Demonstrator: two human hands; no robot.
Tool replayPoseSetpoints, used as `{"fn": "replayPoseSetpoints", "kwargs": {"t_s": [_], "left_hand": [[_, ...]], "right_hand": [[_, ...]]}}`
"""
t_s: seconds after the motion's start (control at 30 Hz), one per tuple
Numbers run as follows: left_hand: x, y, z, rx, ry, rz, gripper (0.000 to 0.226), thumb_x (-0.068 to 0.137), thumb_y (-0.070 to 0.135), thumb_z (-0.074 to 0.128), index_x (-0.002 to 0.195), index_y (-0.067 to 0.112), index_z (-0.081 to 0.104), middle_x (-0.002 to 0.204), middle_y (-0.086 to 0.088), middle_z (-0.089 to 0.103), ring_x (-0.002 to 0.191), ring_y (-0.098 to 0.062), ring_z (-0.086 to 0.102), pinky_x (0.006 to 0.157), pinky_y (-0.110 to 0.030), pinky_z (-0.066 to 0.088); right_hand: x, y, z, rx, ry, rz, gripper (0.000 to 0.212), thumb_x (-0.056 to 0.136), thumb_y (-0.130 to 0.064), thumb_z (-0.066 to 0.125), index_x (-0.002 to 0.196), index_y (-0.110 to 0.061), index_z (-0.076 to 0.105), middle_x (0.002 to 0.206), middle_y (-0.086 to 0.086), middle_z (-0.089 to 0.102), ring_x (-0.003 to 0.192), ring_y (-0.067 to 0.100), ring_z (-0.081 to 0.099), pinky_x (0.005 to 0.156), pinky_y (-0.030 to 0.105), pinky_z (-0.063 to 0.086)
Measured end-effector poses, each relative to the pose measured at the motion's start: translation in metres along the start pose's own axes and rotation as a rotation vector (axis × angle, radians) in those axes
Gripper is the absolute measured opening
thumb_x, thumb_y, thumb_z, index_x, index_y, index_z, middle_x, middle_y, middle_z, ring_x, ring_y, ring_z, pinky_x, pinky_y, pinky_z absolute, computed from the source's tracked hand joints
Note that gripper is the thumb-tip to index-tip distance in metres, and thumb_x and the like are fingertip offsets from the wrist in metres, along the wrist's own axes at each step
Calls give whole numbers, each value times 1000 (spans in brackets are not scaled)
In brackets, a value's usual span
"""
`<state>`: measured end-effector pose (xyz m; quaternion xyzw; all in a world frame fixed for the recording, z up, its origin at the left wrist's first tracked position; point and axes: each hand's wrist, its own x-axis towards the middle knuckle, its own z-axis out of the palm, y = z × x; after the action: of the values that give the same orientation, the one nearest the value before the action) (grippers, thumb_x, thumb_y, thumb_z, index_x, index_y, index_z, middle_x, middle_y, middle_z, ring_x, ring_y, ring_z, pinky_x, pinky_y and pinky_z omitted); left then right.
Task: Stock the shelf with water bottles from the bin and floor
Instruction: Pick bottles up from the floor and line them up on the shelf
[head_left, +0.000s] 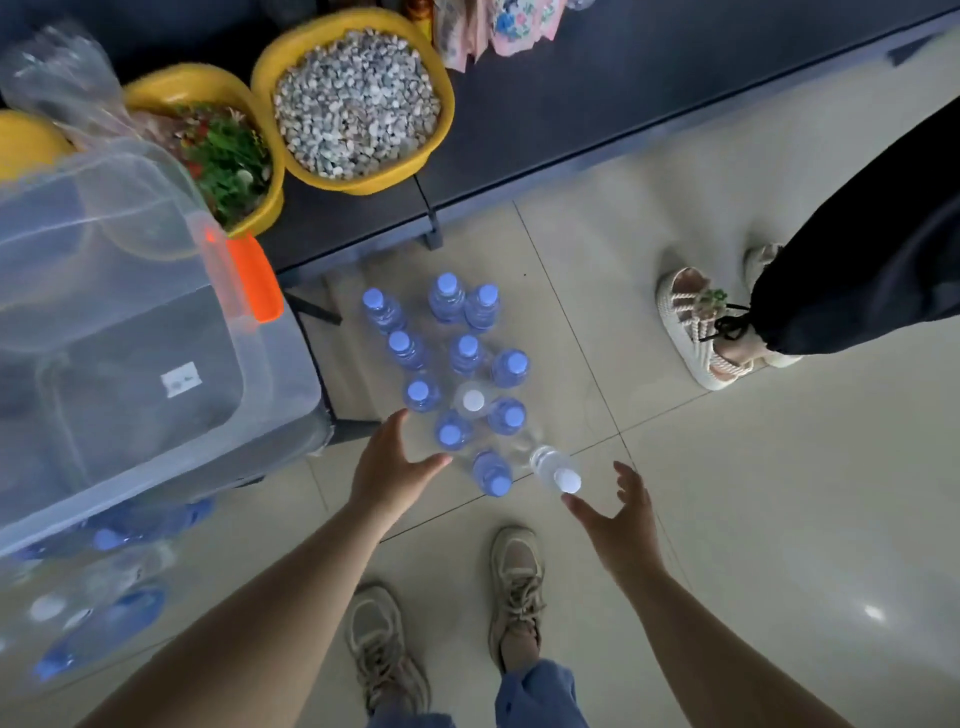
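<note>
While both hands' fingers spread, grasping nothing, over floor bottles (451, 364), the clear bin (130, 332) holds more.

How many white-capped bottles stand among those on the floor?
2: one mid-cluster among the blue caps, one at the near edge between the hands. Blurred bottles under the bin may hide more.

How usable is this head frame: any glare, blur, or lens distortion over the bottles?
Head view: dim overall; glare spot on the floor tiles; wide-angle bending at the clear bin and shelf edge; bottles in the lower-left corner blurred; floor bottles and both hands acceptably sharp.
</note>
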<state>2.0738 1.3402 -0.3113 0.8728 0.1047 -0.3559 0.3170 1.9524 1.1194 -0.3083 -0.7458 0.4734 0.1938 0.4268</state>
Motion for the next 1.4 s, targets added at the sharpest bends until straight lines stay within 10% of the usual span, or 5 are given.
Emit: {"fn": "replayPoseSetpoints", "kwargs": {"t_s": [0.57,0.73,0.97,1.23,1.4], "left_hand": [[150,-39,112,-43,-14,177,69,77,25,76,138,19,44,138,2,51,127,-14,46,99,-17,31],[170,-40,121,-105,-61,250,62,78,21,75,134,16,49,134,2,54,126,-14,49,106,-21,33],[188,-37,130,-180,-69,283,56,81,20,71,133,20,49,132,5,55,122,-8,48,105,-20,32],[184,-35,122,-267,-2,312,39,84,13,67,122,15,56,113,6,59,107,-8,54,89,-7,37],[145,-12,97,-320,117,364,34,85,17,67,116,10,57,106,7,61,96,7,55,84,-4,37]], "right_hand": [[112,99,110,462,103,68,55,81,0,68,131,-17,51,132,1,53,114,9,49,87,18,36],[126,106,112,452,101,20,54,80,-9,70,128,-26,53,132,-1,55,121,14,51,101,36,45],[153,92,114,348,76,-94,56,81,-16,70,130,-30,48,131,-9,50,113,6,47,80,6,37],[170,87,111,309,123,-85,48,82,-23,68,126,-22,50,118,-2,60,111,17,54,89,30,43],[135,56,86,379,182,-164,45,82,-22,68,123,-23,51,116,-4,60,98,8,54,74,15,41]]}}
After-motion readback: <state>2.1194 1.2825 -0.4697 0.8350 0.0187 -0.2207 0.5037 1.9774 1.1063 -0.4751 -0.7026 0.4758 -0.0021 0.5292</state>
